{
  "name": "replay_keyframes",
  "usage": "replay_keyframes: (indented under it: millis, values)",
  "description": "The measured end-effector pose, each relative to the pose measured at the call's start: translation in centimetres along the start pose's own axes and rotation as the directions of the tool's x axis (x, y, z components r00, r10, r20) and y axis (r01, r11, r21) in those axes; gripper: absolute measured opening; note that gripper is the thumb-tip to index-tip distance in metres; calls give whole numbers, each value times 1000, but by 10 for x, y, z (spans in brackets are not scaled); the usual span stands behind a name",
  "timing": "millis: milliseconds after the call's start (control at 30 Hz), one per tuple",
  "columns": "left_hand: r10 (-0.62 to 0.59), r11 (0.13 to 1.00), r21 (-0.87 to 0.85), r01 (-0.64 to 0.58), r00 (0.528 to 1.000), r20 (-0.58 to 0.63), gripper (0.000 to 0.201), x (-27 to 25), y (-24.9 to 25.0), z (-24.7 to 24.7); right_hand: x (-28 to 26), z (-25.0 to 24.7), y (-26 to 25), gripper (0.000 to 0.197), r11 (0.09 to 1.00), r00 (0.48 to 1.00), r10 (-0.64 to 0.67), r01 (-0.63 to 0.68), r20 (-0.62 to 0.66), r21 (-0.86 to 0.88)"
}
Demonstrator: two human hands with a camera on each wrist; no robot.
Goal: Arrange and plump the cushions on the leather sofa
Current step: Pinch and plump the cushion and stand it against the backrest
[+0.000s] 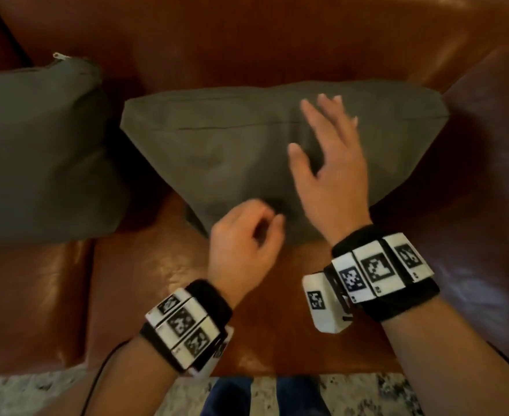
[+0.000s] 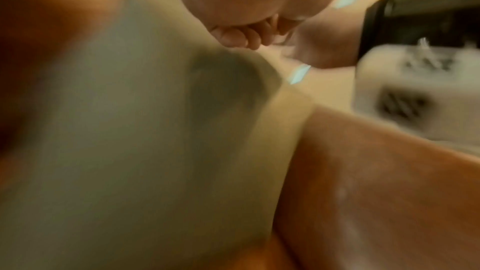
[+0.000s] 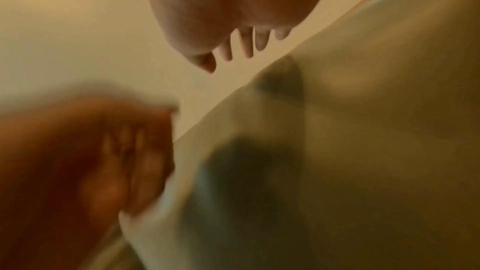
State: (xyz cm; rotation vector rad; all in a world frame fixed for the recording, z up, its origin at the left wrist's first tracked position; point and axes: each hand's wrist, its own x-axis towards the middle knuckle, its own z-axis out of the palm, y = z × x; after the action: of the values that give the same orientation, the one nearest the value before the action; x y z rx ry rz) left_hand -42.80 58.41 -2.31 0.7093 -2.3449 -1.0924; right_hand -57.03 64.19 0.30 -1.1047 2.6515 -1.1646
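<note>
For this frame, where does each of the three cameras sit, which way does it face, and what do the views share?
Head: above, looking down at the sofa, two grey cushions, both hands and banded wrists.
Left wrist: under the left hand, looking along curled fingers at the middle cushion; blurred.
Right wrist: under the right hand, looking along spread fingers over the same cushion; the other hand shows blurred.
Shared: all three see the middle cushion.
</note>
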Motion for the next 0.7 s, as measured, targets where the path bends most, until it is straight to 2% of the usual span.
replay_keyframes:
  millis: [67,133,233,300,367,433,467,500,533,567,600,633,700]
  values:
    - [195,978,72,-198,980,40,15,33,29,17,-17,-19,25,48,998,991,52,-49,-121,30]
    - [241,935,244,-257,966,93,23,76,46,36,-30,-31,45,49,998,986,59,-57,-153,17]
    - [114,853,487,-188,978,177,44,127,49,61,-25,-29,56,58,996,1000,-9,10,14,-91]
    - [31,786,596,-167,972,232,52,143,37,71,-12,-24,58,60,983,994,-3,24,114,-184]
    - [-4,739,655,-157,971,238,55,145,26,74,-4,-25,69,56,970,995,34,-11,90,-245]
    - [4,722,674,-158,975,224,55,143,23,73,-8,-31,92,58,958,984,165,-177,-69,-226]
    - [8,720,675,-158,976,220,55,142,24,72,-12,-36,106,60,941,945,277,-303,-174,-151]
    - [9,722,674,-156,976,216,55,141,24,71,-17,-41,122,61,906,880,399,-422,-259,-35]
    - [8,725,672,-152,977,213,56,140,24,71,-21,-42,140,61,856,805,513,-507,-299,103]
    - [7,726,671,-150,978,211,56,141,25,71,-22,-42,152,59,802,754,597,-546,-274,245]
    - [7,726,672,-148,978,209,56,141,25,71,-22,-35,160,57,746,745,641,-547,-186,380]
    - [10,725,672,-148,979,205,57,141,24,72,-21,-26,162,54,683,760,647,-541,-60,491]
    - [17,725,673,-147,980,197,57,142,22,71,-22,-2,158,47,551,765,621,-581,170,599]
